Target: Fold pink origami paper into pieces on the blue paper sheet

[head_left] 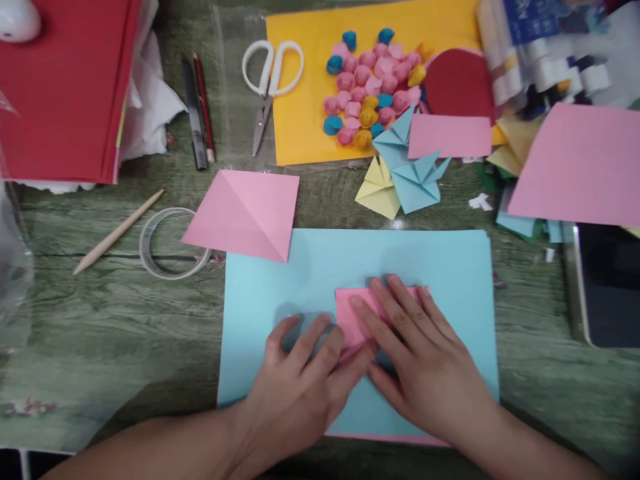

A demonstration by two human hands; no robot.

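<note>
A small pink sheet of paper (350,327), folded with straight edges, lies on a stack of light blue paper (260,293). My right hand (425,353) rests flat over it, fingers stretched and slightly spread, covering much of its right side. From the lower left, my left hand (310,380) touches the sheet's bottom edge with one extended finger. Its other fingers are apart and bent, over the blue paper; the left thumb is hidden. Another pink sheet (245,213), creased along a diagonal, overlaps the blue stack's upper left corner.
A tape roll (145,243) and pointed wooden stick (120,230) lie left. White-handled scissors (270,83) and small paper pieces (367,80) sit on yellow paper (295,133). Blue folded shapes (417,183), a large pink sheet (585,167) and a phone (610,287) are right.
</note>
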